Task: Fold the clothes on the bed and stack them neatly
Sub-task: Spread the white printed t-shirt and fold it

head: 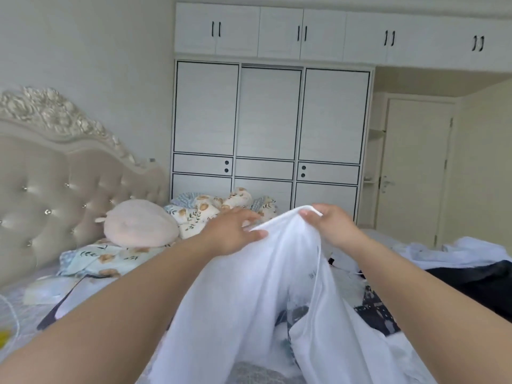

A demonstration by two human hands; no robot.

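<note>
Both hands are up off the bed with the white garment [249,300] hanging between them, so that sheet of cloth blocks the whole middle lane right in front. The left hand [232,231] has open air around it, but just past it sit the printed quilt [210,212] and the pink plush pillow [141,223], bunched up against the headboard [55,176]. The right hand [332,225] has air above it; below and to its right the bed is crowded with a white clothes pile [457,250] and a dark garment [476,284]. The mattress [27,314] on the left is flattish, with a dark strap [55,311] and a white cable [13,314] lying across it.
</note>
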